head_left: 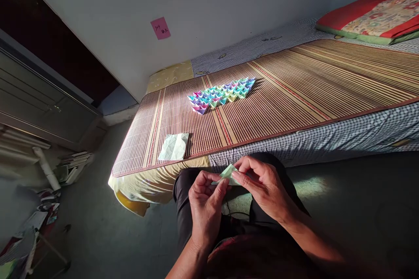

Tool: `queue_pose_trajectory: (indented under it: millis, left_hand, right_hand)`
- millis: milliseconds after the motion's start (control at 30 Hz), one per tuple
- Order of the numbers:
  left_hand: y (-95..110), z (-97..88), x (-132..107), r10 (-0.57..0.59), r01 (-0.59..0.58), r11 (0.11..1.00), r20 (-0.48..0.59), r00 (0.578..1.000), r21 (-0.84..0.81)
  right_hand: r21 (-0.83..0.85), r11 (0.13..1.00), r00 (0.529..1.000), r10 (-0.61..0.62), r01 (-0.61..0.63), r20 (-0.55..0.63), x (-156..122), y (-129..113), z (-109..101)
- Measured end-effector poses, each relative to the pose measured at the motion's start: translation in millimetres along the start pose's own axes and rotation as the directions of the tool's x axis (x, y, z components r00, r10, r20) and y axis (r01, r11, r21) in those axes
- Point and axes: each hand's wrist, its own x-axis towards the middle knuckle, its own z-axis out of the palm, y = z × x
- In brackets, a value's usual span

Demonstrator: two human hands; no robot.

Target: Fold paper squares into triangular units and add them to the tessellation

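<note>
Both my hands pinch a small pale green folded paper piece [228, 173] above my lap, in front of the bed's edge. My left hand [206, 207] grips its left end with thumb and fingers closed. My right hand [264, 187] holds its right side, fingertips pressed on the fold. On the bamboo mat [294, 91] lies a pale green creased paper sheet [174, 146], just ahead and left of my hands. Farther back, several small folded paper boats [222, 94] in pink, purple, blue and green stand in tight rows.
The bed has a checked sheet [343, 137] and a yellow cover at its left end. A red and patterned folded quilt [376, 15] lies at the far right. A pink note [160, 28] sticks on the wall. Books and clutter [70, 165] lie on the floor, left.
</note>
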Motion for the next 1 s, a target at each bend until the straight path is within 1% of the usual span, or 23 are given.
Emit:
queue_pose_trajectory:
  millis: [100,200,267,333,500,567,633,700,800,900,933,1000]
  left_hand:
    - [1.9,-0.5,2.4,-0.017,0.017,1.0,0.026,1.0,-0.008]
    - [6.1,-2.7,6.8,-0.048,0.041,0.997,0.094,0.994,0.072]
    - [8.9,-4.4,10.4,-0.086,0.069,0.991,0.145,0.986,0.117]
    - [11.3,-5.7,14.1,-0.116,0.093,0.986,0.172,0.978,0.14]
    - [16.5,-7.4,19.3,-0.131,0.105,0.985,0.206,0.97,0.136]
    - [18.7,-7.8,19.2,-0.137,0.101,0.981,0.225,0.965,0.165]
    - [20.2,-8.2,18.1,-0.146,0.097,0.974,0.241,0.96,0.203]
    - [20.2,-8.3,16.1,-0.14,0.091,0.973,0.231,0.963,0.213]
    - [18.0,-7.4,11.8,-0.133,0.093,0.977,0.208,0.969,0.192]
    - [15.9,-5.5,7.9,-0.131,0.081,0.973,0.227,0.965,0.218]
    - [15.5,-4.9,7.2,-0.119,0.067,0.971,0.222,0.968,0.228]
    - [14.8,-4.3,6.9,-0.088,0.044,0.973,0.191,0.978,0.226]
  right_hand:
    - [-0.009,1.0,1.0,-0.021,0.021,0.003,-0.2,-0.5,0.3]
    - [-0.028,0.998,0.999,-0.05,0.05,0.022,-0.6,-0.5,0.7]
    - [-0.042,0.998,0.998,-0.045,0.047,0.043,-0.9,-0.6,0.9]
    - [-0.05,0.998,0.997,-0.029,0.032,0.068,-0.8,-1.1,0.5]
    - [-0.019,0.999,0.983,-0.03,0.034,0.183,1.3,-5.4,-4.4]
    - [-0.003,1.0,0.973,-0.026,0.027,0.229,2.0,-7.0,-6.7]
    - [0.011,1.0,0.968,-0.015,0.012,0.251,2.4,-7.5,-7.9]
    - [0.038,0.999,0.973,0.012,-0.022,0.232,2.6,-6.4,-8.0]
    - [0.054,0.994,0.986,0.09,-0.098,0.14,3.2,-3.1,-7.4]
    - [0.088,0.984,0.987,0.153,-0.157,0.05,4.1,-1.5,-8.5]
    - [0.127,0.977,0.985,0.167,-0.171,0.04,4.4,-1.7,-9.3]
    - [0.209,0.957,0.979,0.188,-0.202,0.084,4.9,-2.4,-10.6]
